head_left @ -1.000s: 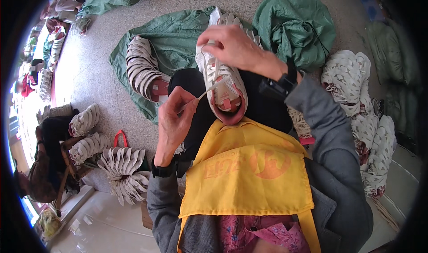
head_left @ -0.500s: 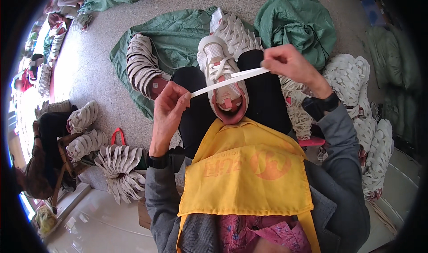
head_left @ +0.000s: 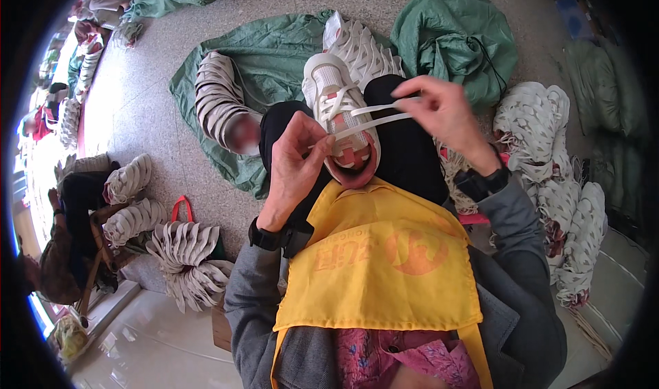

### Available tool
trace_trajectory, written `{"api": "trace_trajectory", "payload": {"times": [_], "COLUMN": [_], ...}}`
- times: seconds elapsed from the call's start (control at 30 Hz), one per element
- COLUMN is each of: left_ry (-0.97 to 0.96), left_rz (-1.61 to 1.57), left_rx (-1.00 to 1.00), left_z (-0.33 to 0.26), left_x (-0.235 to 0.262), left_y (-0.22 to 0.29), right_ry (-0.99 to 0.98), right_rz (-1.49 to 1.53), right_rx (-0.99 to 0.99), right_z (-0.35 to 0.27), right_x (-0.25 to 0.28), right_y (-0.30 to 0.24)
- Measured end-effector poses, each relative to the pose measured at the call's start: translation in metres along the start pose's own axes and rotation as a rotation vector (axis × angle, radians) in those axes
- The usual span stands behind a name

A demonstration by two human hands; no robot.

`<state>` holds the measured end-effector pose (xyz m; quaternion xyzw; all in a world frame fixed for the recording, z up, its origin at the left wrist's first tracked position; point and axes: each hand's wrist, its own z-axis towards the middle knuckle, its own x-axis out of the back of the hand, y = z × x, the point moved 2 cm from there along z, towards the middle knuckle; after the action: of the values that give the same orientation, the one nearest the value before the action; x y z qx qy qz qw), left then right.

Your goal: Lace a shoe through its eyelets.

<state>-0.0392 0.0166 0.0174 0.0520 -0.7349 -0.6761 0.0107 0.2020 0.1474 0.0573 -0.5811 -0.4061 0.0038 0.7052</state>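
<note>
Between my black-trousered knees lies a white sneaker (head_left: 327, 72) with pink parts, toe pointing away from me and its opening at my yellow apron (head_left: 384, 272). A flat white shoelace (head_left: 374, 123) runs across above the shoe. My left hand (head_left: 294, 166), closed, pinches one end of it left of the shoe's opening. On the other side my right hand (head_left: 443, 114) is closed on the lace, its fingers bent together. A second strand of lace goes from the shoe's eyelets to the right hand's fingertips.
Nested white shoe uppers (head_left: 367, 53) and a curved stack of shoe parts (head_left: 216, 94) rest on a green sheet (head_left: 274, 46). A green sack (head_left: 453, 32) lies beyond my right hand. Bundled white uppers (head_left: 532, 125) are at right, more uppers (head_left: 182, 252) at left. Another person (head_left: 68, 245) sits far left.
My hands have come closer together, the left moving rightward toward the shoe. The strip that was stretched taut now sags, and a second strand shows at my right fingers.
</note>
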Motion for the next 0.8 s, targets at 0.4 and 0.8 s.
{"api": "trace_trajectory", "payload": {"times": [0.4,0.8], "left_ry": [0.038,-0.001], "left_rz": [0.065,0.682], "left_rx": [-0.08,-0.322], "left_z": [-0.002,-0.01], "left_x": [-0.012,-0.022], "left_y": [-0.006,0.008], "right_ry": [-0.255,0.043], "right_rz": [0.353,-0.191], "right_rx": [-0.011,0.224], "right_z": [-0.001,0.006], "right_x": [-0.073,-0.067], "right_y": [-0.039,-0.024]}}
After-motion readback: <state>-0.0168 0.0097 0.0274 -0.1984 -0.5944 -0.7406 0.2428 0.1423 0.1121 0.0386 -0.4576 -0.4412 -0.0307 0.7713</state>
